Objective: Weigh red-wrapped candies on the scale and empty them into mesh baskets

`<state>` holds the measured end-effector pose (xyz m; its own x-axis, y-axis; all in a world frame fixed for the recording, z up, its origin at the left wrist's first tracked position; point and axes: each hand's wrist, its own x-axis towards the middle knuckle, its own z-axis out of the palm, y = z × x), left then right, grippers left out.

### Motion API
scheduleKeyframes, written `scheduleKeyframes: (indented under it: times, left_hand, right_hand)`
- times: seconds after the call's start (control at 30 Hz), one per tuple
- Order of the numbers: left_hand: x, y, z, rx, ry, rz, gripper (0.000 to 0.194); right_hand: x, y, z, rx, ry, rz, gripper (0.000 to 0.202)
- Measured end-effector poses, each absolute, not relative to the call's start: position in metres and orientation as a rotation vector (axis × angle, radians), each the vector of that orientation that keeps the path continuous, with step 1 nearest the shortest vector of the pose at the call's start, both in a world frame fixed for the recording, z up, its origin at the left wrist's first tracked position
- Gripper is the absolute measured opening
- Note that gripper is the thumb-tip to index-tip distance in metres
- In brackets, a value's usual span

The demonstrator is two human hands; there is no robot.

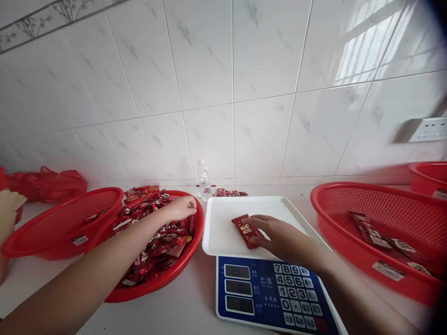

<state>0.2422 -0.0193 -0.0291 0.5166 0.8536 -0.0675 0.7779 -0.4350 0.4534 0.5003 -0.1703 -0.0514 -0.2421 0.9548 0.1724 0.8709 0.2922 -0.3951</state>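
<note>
My right hand (pixel 274 232) has its thumb and fingers on a red packet (pixel 246 229) with a pale printed design, over the white tray (pixel 275 204) of a digital scale. The packet lies tilted on or just above the tray; I cannot tell which. My left hand (pixel 180 208) is closed with its fingers curled, above the right rim of a red basket (pixel 188 264) heaped with small red packets (pixel 150 253). What those fingers hold, if anything, is hidden. The scale's blue keypad panel (pixel 265 291) faces me in front of the tray.
A red basket (pixel 38 230) stands left, near another person's hand (pixel 10 204) and red plastic bags (pixel 52 184). Behind the tray are a clear bottle (pixel 204 181) and more packets (pixel 228 192). A right-hand basket (pixel 335 228) holds larger packets; another basket (pixel 428 174) stands behind, below a socket (pixel 429 129).
</note>
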Motion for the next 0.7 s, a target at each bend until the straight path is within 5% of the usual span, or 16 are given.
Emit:
scheduleKeyframes:
  times: [0.2, 0.3, 0.43, 0.57, 0.7]
  left_hand:
    - [0.211, -0.021, -0.037, 2.509, 1.31, -0.278, 0.057]
    - [0.219, -0.024, -0.037, 2.514, 1.334, -0.361, 0.062]
    - [0.229, -0.026, -0.042, 2.526, 1.31, -0.365, 0.057]
    - [0.231, -0.022, -0.05, 2.555, 1.241, -0.147, 0.024]
    - [0.224, -0.01, -0.046, 2.477, 1.207, 0.036, 0.013]
  right_hand:
    - [0.497, -0.179, -0.046, -1.613, -2.205, 0.386, 0.044]
    - [0.501, -0.18, -0.048, -1.577, -2.2, 0.359, 0.044]
    - [0.51, -0.182, -0.051, -1.614, -2.208, 0.292, 0.044]
    - [0.52, -0.181, -0.053, -1.655, -2.187, 0.23, 0.045]
    - [0.526, -0.181, -0.053, -1.675, -2.153, 0.202, 0.046]
